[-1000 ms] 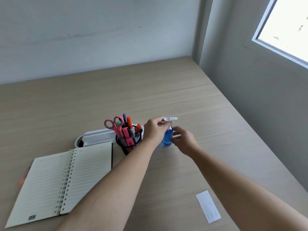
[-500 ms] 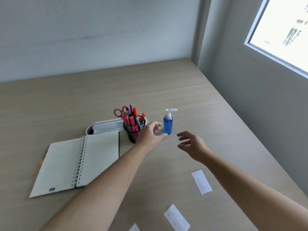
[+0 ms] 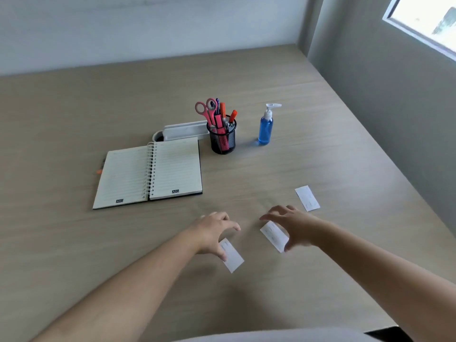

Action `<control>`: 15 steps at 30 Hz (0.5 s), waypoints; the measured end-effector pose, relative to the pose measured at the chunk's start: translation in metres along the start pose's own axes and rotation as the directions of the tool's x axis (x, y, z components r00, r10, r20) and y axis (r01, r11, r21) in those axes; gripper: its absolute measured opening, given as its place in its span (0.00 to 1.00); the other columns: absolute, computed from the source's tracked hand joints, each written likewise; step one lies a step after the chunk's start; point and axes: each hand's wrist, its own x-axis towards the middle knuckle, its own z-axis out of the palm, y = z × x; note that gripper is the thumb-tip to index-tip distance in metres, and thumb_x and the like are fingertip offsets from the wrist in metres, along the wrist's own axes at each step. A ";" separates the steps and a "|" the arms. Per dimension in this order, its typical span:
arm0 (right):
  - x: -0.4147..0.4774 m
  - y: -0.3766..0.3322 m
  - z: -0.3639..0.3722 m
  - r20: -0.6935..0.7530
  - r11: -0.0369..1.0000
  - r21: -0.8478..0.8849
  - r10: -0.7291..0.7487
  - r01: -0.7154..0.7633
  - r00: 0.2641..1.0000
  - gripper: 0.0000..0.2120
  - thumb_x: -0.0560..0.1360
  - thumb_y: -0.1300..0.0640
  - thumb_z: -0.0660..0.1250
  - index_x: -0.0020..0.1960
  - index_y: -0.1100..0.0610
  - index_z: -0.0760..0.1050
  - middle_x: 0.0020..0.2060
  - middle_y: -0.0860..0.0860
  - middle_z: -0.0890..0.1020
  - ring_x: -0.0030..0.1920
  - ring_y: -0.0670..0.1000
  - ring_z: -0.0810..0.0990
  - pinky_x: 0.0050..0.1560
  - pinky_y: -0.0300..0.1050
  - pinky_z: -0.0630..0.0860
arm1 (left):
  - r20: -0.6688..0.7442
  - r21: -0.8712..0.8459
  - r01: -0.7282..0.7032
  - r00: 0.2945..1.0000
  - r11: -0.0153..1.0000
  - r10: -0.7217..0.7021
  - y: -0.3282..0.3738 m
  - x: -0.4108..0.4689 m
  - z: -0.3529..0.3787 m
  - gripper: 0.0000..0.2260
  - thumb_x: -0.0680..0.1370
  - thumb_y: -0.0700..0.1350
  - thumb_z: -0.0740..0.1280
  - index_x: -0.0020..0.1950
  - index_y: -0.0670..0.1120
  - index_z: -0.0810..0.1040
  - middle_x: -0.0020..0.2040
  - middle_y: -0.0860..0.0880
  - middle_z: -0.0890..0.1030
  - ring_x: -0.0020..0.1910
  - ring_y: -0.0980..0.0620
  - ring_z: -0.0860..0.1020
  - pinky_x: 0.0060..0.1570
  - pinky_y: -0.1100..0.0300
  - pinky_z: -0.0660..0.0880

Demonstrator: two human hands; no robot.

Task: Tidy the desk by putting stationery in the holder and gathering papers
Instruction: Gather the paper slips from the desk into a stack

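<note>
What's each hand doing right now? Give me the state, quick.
Left hand: open, fingers spread over a paper slip, holding nothing.
Right hand: open, fingers spread over another paper slip, not gripping it yet.

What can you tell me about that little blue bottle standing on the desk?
The blue bottle is a small clear container, plastic by the look of it, filled with blue liquid and topped by a white pump head whose nozzle points right. It stands upright on the wooden desk, to the right of the black mesh pen holder with a gap between them. Nothing touches it but the desk; both hands are well away, nearer the camera.
</note>
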 end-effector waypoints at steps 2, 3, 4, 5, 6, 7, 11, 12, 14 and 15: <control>0.000 -0.004 0.002 -0.017 0.997 -0.080 0.015 -0.016 1.000 0.44 0.62 0.53 0.77 0.71 0.38 0.58 0.69 0.45 0.63 0.65 0.53 0.64 0.55 0.49 0.76 | -0.010 0.063 -0.036 0.999 0.997 0.037 0.001 -0.005 0.006 0.34 0.63 0.54 0.78 0.66 0.61 0.70 0.65 0.54 0.68 0.66 0.53 0.67 0.63 0.55 0.64; 0.001 -0.006 0.003 -0.033 0.994 -0.103 0.024 -0.027 0.999 0.43 0.62 0.52 0.77 0.70 0.38 0.59 0.69 0.46 0.63 0.65 0.53 0.65 0.53 0.49 0.77 | -0.015 0.096 -0.057 0.998 0.994 0.058 0.002 -0.006 0.008 0.33 0.63 0.54 0.77 0.66 0.61 0.70 0.65 0.54 0.68 0.66 0.53 0.66 0.63 0.55 0.64; 0.001 -0.008 0.005 -0.050 0.993 -0.115 0.034 -0.039 0.998 0.42 0.61 0.53 0.77 0.69 0.38 0.60 0.68 0.46 0.63 0.64 0.53 0.65 0.50 0.49 0.78 | -0.020 0.122 -0.077 0.997 0.989 0.080 0.004 -0.007 0.010 0.33 0.63 0.54 0.77 0.66 0.61 0.71 0.64 0.54 0.68 0.66 0.53 0.66 0.63 0.55 0.64; 0.001 -0.010 0.005 -0.063 0.991 -0.122 0.042 -0.050 0.997 0.42 0.60 0.53 0.78 0.68 0.39 0.62 0.67 0.46 0.64 0.63 0.53 0.66 0.49 0.50 0.79 | -0.022 0.142 -0.095 0.995 0.985 0.099 0.005 -0.008 0.012 0.31 0.64 0.54 0.77 0.65 0.60 0.71 0.64 0.53 0.68 0.65 0.53 0.66 0.62 0.55 0.65; 0.002 -0.012 0.005 -0.069 0.990 -0.129 0.051 -0.060 0.996 0.41 0.60 0.54 0.78 0.67 0.40 0.63 0.67 0.47 0.65 0.63 0.53 0.66 0.48 0.50 0.80 | -0.022 0.155 -0.107 0.994 0.982 0.112 0.007 -0.008 0.013 0.30 0.64 0.53 0.77 0.64 0.60 0.72 0.64 0.53 0.67 0.65 0.53 0.66 0.61 0.55 0.65; 0.003 -0.014 0.005 -0.068 0.988 -0.140 0.063 -0.072 0.996 0.41 0.59 0.54 0.79 0.67 0.42 0.63 0.66 0.47 0.65 0.62 0.53 0.67 0.47 0.50 0.80 | -0.022 0.165 -0.117 0.992 0.979 0.122 0.008 -0.007 0.013 0.28 0.65 0.53 0.77 0.63 0.59 0.73 0.63 0.53 0.68 0.64 0.53 0.66 0.60 0.55 0.66; 0.008 -0.023 0.003 -0.061 0.973 -0.193 0.114 -0.123 0.992 0.43 0.57 0.56 0.80 0.66 0.50 0.63 0.65 0.51 0.65 0.63 0.55 0.67 0.41 0.48 0.76 | -0.037 0.196 -0.135 0.989 0.971 0.145 0.012 -0.005 0.015 0.21 0.66 0.50 0.77 0.56 0.55 0.75 0.61 0.53 0.69 0.62 0.52 0.68 0.58 0.54 0.66; 0.010 -0.024 0.003 -0.065 0.972 -0.194 0.121 -0.131 0.991 0.43 0.57 0.57 0.81 0.66 0.51 0.63 0.65 0.51 0.65 0.62 0.55 0.67 0.40 0.49 0.76 | -0.037 0.208 -0.135 0.989 0.969 0.146 0.013 -0.004 0.016 0.20 0.66 0.50 0.77 0.55 0.54 0.76 0.61 0.53 0.69 0.62 0.52 0.68 0.58 0.54 0.66; 0.010 -0.024 0.003 -0.075 0.973 -0.187 0.126 -0.138 0.989 0.42 0.56 0.57 0.81 0.64 0.53 0.63 0.64 0.51 0.66 0.61 0.55 0.68 0.39 0.48 0.75 | -0.036 0.217 -0.130 0.989 0.968 0.141 0.013 -0.002 0.018 0.20 0.66 0.50 0.77 0.54 0.53 0.76 0.61 0.52 0.69 0.62 0.52 0.68 0.59 0.53 0.67; 0.010 -0.022 0.004 -0.081 0.975 -0.176 0.123 -0.135 0.989 0.42 0.56 0.57 0.81 0.64 0.53 0.63 0.64 0.51 0.66 0.61 0.55 0.68 0.39 0.48 0.75 | -0.039 0.210 -0.122 0.990 0.970 0.133 0.013 -0.001 0.018 0.20 0.66 0.49 0.77 0.55 0.53 0.76 0.60 0.52 0.69 0.62 0.52 0.68 0.59 0.53 0.67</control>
